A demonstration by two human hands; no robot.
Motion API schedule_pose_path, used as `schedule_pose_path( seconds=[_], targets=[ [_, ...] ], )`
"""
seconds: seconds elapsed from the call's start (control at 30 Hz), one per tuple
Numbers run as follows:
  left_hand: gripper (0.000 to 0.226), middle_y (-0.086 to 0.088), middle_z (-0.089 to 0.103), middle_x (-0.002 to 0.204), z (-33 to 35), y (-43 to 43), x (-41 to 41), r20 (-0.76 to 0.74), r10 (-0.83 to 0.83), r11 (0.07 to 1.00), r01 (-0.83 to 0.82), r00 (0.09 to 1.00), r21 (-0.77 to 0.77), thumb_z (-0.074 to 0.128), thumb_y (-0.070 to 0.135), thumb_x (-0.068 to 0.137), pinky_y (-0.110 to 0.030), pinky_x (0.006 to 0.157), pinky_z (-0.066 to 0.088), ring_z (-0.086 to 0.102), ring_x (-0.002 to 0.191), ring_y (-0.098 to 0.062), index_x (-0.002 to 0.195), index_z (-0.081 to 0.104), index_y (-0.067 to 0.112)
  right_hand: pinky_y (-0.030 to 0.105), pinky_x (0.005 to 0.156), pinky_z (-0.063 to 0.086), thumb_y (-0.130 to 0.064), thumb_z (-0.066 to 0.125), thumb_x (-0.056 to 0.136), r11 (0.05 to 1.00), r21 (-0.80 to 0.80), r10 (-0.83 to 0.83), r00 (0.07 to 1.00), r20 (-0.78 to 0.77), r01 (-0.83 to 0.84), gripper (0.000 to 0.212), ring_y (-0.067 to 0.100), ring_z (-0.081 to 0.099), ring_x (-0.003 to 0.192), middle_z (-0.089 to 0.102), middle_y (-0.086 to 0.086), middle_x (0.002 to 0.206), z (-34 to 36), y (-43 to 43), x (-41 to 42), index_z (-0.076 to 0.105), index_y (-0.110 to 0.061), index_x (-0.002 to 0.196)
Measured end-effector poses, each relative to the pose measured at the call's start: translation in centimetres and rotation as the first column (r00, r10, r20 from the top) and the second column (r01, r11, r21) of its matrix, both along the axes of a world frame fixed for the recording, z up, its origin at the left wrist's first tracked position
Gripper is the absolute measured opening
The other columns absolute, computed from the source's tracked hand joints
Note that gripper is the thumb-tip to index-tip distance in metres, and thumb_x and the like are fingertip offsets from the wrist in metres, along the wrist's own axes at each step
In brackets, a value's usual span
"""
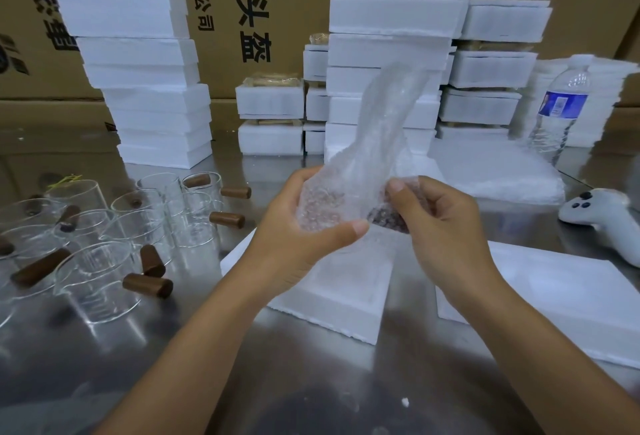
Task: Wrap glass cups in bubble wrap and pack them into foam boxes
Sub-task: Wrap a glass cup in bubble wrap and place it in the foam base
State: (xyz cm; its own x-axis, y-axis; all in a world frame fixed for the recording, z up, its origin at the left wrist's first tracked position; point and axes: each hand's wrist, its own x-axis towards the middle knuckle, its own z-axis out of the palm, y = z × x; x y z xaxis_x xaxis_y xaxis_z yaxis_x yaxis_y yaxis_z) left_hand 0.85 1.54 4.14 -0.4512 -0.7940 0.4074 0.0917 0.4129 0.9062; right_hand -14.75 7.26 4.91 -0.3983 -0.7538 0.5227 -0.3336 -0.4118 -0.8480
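Clear glass cup with a brown wooden handle, swaddled in clear bubble wrap (329, 204), held in mid-air between both hands, just above the open white foam box (332, 310).

Handling, judged: light but fragile. The glass is stiff under a soft, springy, rather slippery skin. The handle shows dark through the film on the bundle's right side. A loose tail of wrap (388, 112) stands upward, limp and translucent.

- **Left hand** (304, 230): fingers curled round the bundle's body, thumb laid across the front.
- **Right hand** (446, 226): thumb and fingers pinching the wrap over the handle end.
- **Best hold:** probably a full palm round the cup's body. The tail would likely just slide off.

Foam box: matte, crumbly-edged, with a rectangular recess. A flat white foam lid (554, 296) lies to its right.

To the left are bare glass cups (114, 226), cylindrical, with brown stub handles, crowded on the reflective steel table (311, 382).

Behind are stacked white foam boxes (391, 19), a clear water bottle with a blue label (561, 112), a white handheld controller (602, 216) and printed cardboard cartons (242, 1).
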Motion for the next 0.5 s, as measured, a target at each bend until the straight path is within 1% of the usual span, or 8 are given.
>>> schedule_pose_path(
  seconds=[0.1, 0.13, 0.23, 0.3, 0.37, 0.43, 0.47, 0.5],
  targets=[
    [0.061, 0.025, 0.064, 0.101, -0.05, 0.23, -0.15, 0.046, -0.032, 0.999, 0.032, 0.998, -0.003, 0.082, 0.032, 0.061, -0.01, 0.064, 0.05, 0.064, 0.093, 0.005, 0.114, 0.052, 0.038, 0.012, 0.068, 0.05, -0.026, 0.065, 0.086, 0.999, -0.042, 0.011, 1.0, 0.024, -0.01, 0.013, -0.001, 0.066, 0.074, 0.071, -0.015, 0.075, -0.01, 0.14, -0.12, 0.069, -0.029, 0.074],
    [0.061, 0.025, 0.064, 0.101, -0.03, 0.37, -0.24, 0.06, -0.038, 0.999, 0.039, 0.997, -0.004, 0.081, 0.034, 0.061, -0.01, 0.064, 0.05, 0.064, 0.093, 0.005, 0.114, 0.052, 0.038, 0.013, 0.069, 0.051, -0.025, 0.066, 0.085, 0.998, -0.06, 0.013, 0.999, 0.029, -0.012, 0.01, 0.001, 0.067, 0.077, 0.072, -0.014, 0.078, -0.03, 0.21, -0.05, 0.07, -0.029, 0.076],
    [0.057, 0.022, 0.065, 0.1, -0.02, 0.66, -0.44, 0.073, -0.06, 0.998, 0.06, 0.995, 0.005, 0.08, 0.033, 0.063, -0.01, 0.064, 0.049, 0.065, 0.091, 0.004, 0.112, 0.052, 0.037, 0.011, 0.059, 0.051, -0.011, 0.069, 0.082, 0.992, -0.121, 0.055, 0.993, 0.102, -0.043, 0.013, 0.0, 0.068, 0.074, 0.072, -0.013, 0.079, 0.17, 0.44, 0.3, 0.069, -0.024, 0.086],
    [0.055, 0.021, 0.066, 0.1, -0.14, 0.76, -0.57, 0.082, -0.071, 0.997, 0.071, 0.994, 0.008, 0.079, 0.033, 0.064, -0.01, 0.065, 0.049, 0.065, 0.09, 0.003, 0.112, 0.052, 0.037, 0.013, 0.055, 0.052, -0.008, 0.069, 0.081, 0.987, -0.147, 0.083, 0.99, 0.118, -0.065, 0.016, 0.002, 0.069, 0.071, 0.071, -0.011, 0.076, 0.28, 0.59, 0.4, 0.067, -0.02, 0.091],
    [0.055, 0.02, 0.067, 0.1, -0.35, 0.78, -0.67, 0.094, -0.073, 0.997, 0.072, 0.993, 0.006, 0.079, 0.035, 0.063, -0.011, 0.067, 0.05, 0.066, 0.091, 0.002, 0.111, 0.052, 0.038, 0.016, 0.054, 0.053, -0.011, 0.067, 0.084, 0.987, -0.134, 0.106, 0.989, 0.1, -0.092, 0.013, 0.004, 0.069, 0.071, 0.071, -0.01, 0.077, 0.26, 0.65, 0.48, 0.067, -0.022, 0.09],
    [0.056, 0.019, 0.067, 0.1, -0.55, 0.76, -0.77, 0.121, -0.062, 0.998, 0.064, 0.991, -0.012, 0.08, 0.039, 0.063, -0.015, 0.071, 0.052, 0.066, 0.092, 0.0, 0.111, 0.052, 0.04, 0.02, 0.057, 0.054, -0.016, 0.062, 0.088, 0.99, -0.082, 0.123, 0.991, 0.06, -0.118, 0.012, 0.007, 0.069, 0.074, 0.071, -0.01, 0.079, 0.16, 0.63, 0.51, 0.069, -0.025, 0.085],
    [0.056, 0.019, 0.067, 0.1, -0.68, 0.74, -0.81, 0.131, -0.055, 0.998, 0.059, 0.99, -0.026, 0.08, 0.041, 0.062, -0.018, 0.073, 0.053, 0.066, 0.093, -0.001, 0.111, 0.051, 0.04, 0.023, 0.061, 0.054, -0.019, 0.059, 0.09, 0.993, -0.053, 0.11, 0.994, 0.003, -0.109, 0.014, 0.008, 0.068, 0.076, 0.07, -0.01, 0.08, 0.07, 0.58, 0.5, 0.07, -0.026, 0.084],
    [0.058, 0.019, 0.067, 0.1, -0.78, 0.71, -0.84, 0.134, -0.047, 0.998, 0.053, 0.99, -0.037, 0.081, 0.044, 0.061, -0.021, 0.076, 0.055, 0.066, 0.094, -0.002, 0.111, 0.051, 0.04, 0.024, 0.066, 0.053, -0.022, 0.057, 0.092, 0.995, -0.03, 0.088, 0.992, -0.089, -0.091, 0.017, 0.007, 0.066, 0.078, 0.068, -0.012, 0.08, 0.04, 0.61, 0.5, 0.07, -0.027, 0.082]
  ],
)
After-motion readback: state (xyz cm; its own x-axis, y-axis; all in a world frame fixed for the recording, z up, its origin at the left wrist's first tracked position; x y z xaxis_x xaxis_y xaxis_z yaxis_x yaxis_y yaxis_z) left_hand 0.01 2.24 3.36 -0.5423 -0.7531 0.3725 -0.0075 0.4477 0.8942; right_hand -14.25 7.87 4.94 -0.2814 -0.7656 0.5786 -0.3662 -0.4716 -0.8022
